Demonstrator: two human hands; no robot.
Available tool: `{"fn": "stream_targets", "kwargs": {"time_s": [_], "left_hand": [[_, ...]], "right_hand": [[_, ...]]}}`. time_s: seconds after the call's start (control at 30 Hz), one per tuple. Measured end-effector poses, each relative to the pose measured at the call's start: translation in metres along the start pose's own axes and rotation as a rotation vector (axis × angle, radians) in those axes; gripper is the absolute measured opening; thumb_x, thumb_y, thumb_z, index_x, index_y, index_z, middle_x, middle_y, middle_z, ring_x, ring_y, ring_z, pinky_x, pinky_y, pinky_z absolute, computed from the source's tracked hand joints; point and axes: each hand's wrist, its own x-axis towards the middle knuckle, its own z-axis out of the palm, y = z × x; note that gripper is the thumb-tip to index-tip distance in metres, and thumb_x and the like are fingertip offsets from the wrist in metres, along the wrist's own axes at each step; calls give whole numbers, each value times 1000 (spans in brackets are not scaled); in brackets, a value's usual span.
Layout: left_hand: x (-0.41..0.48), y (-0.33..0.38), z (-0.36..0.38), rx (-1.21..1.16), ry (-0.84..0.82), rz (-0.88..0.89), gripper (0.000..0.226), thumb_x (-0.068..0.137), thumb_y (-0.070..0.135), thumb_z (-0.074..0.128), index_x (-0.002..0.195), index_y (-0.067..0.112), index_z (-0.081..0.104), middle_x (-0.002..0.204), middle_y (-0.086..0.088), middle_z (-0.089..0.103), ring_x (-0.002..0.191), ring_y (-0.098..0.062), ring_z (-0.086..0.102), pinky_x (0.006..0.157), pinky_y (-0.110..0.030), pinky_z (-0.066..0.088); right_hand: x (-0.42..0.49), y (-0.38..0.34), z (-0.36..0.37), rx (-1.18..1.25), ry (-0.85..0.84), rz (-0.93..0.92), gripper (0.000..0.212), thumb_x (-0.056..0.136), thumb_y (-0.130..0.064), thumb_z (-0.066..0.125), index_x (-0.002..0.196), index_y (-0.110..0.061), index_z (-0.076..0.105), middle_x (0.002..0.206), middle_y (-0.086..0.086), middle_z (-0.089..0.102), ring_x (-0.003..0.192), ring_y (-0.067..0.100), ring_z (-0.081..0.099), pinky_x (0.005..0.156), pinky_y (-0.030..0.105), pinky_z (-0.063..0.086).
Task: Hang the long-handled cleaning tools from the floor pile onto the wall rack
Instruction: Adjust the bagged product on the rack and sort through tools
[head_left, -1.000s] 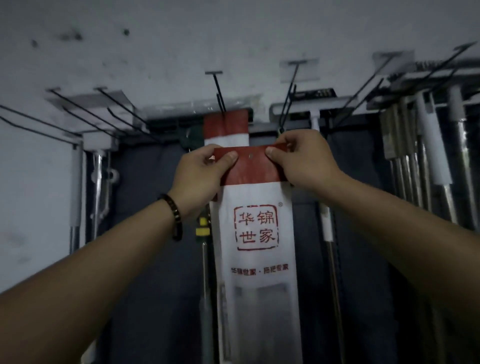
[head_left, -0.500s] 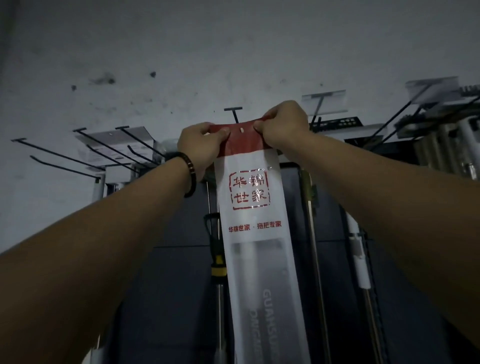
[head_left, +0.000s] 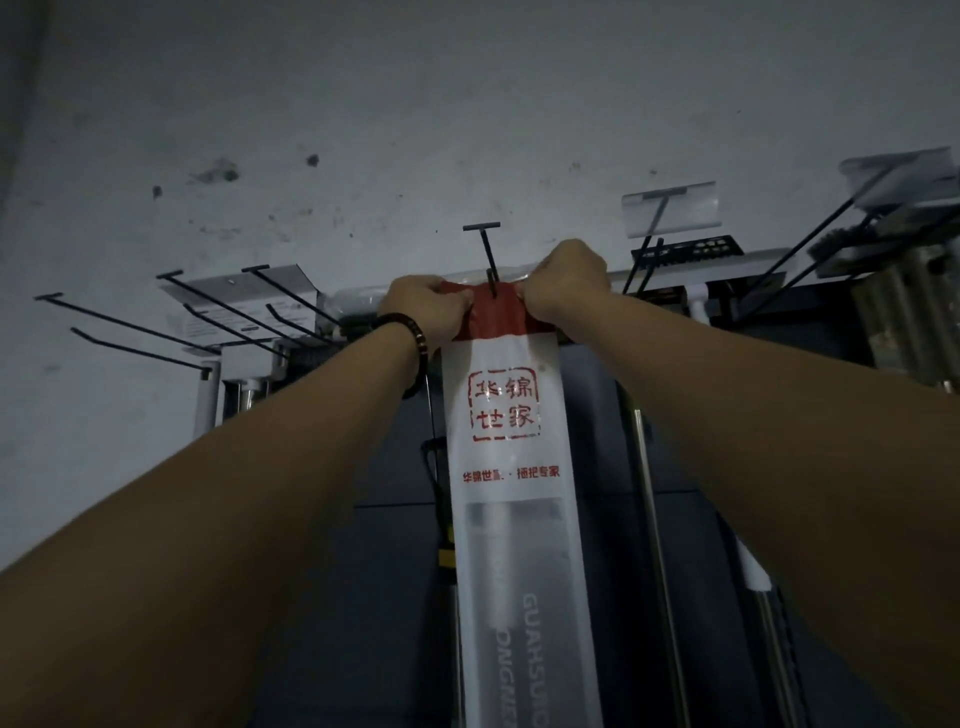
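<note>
A long cleaning tool in a white plastic sleeve with red print and a red top flap hangs down the middle of the view. My left hand pinches the left end of the red flap and my right hand pinches its right end. Between them the black wall hook with a T-shaped tip passes through the flap. The tool's lower end runs out of the frame at the bottom.
Several bare black hooks jut from the white wall at the left. Metal-handled tools hang just right of the sleeve, and more hang at the far right. A dark panel backs the rack.
Both hands have raised the sleeve's red flap up to the T-tipped hook, and the hook now passes through it. The view has tilted upward.
</note>
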Motion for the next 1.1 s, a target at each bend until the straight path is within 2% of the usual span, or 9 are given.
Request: {"fn": "stream_targets", "kwargs": {"time_s": [0.17, 0.27, 0.37, 0.53, 0.7, 0.77, 0.87, 1.0, 1.1], "left_hand": [[-6, -28, 2, -65, -12, -108, 28, 81, 32, 82, 104, 18, 75, 100, -6, 77, 92, -27, 75, 86, -48, 64], [-30, -39, -5, 97, -57, -82, 54, 81, 28, 83, 126, 15, 58, 115, 1, 62, 101, -18, 63, 86, -32, 57], [-69, -58, -14, 147, -108, -64, 40, 86, 27, 77, 116, 18, 52, 112, 3, 62, 92, -11, 60, 64, -21, 47], [-158, -96, -22, 113, -155, 27, 31, 90, 22, 73, 114, 19, 53, 95, 8, 61, 82, -5, 60, 59, -13, 46], [-268, -156, -37, 139, -61, 93, 33, 85, 11, 75, 107, 21, 52, 99, -1, 58, 82, -10, 54, 66, -5, 41], [-321, -176, -39, 120, -191, 69, 21, 85, 9, 76, 96, 18, 60, 87, -1, 63, 74, -9, 59, 63, -9, 46], [-397, -198, -36, 16, -491, -175, 10, 89, 16, 76, 85, 15, 67, 80, 2, 70, 73, -10, 68, 62, -21, 58], [-494, -238, -26, -33, -738, -395, 7, 92, 21, 75, 92, 22, 69, 87, 11, 70, 82, 0, 66, 75, -22, 55], [-564, -262, -19, -40, -885, -539, 7, 97, 20, 72, 103, 17, 70, 94, 9, 67, 87, -11, 65, 86, -35, 58]], "right_hand": [[-26, 11, -1, 54, 6, -10, 36, 86, -41, 82, 95, -7, 74, 91, 11, 74, 81, 27, 73, 73, 45, 66], [-49, 22, -9, -21, 47, -86, 25, 90, -30, 78, 102, -10, 67, 86, 0, 64, 84, 23, 69, 74, 40, 62], [-82, 38, -15, -15, 36, -116, 36, 87, -30, 79, 114, -15, 60, 100, -1, 65, 91, 21, 68, 79, 42, 62], [-165, 81, -11, -29, -81, -8, 30, 84, -31, 83, 102, -20, 61, 93, -3, 67, 84, 14, 66, 60, 23, 49], [-294, 134, -13, 20, -257, 206, 29, 85, -34, 86, 99, -18, 66, 85, -7, 69, 78, 5, 65, 60, 12, 47], [-347, 154, -20, 65, -331, 307, 26, 85, -34, 86, 95, -16, 71, 82, -4, 70, 71, 5, 64, 59, 13, 49], [-421, 186, -30, 117, -409, 522, 20, 87, -29, 85, 93, -14, 74, 82, 1, 74, 66, 4, 66, 57, 19, 52], [-513, 227, -40, 133, -389, 737, 9, 90, -11, 81, 88, -4, 76, 78, 9, 75, 63, 7, 67, 56, 18, 52], [-576, 250, -52, 183, -366, 920, 14, 94, -1, 71, 82, -6, 73, 63, 5, 68, 56, 17, 63, 52, 24, 49]]}}
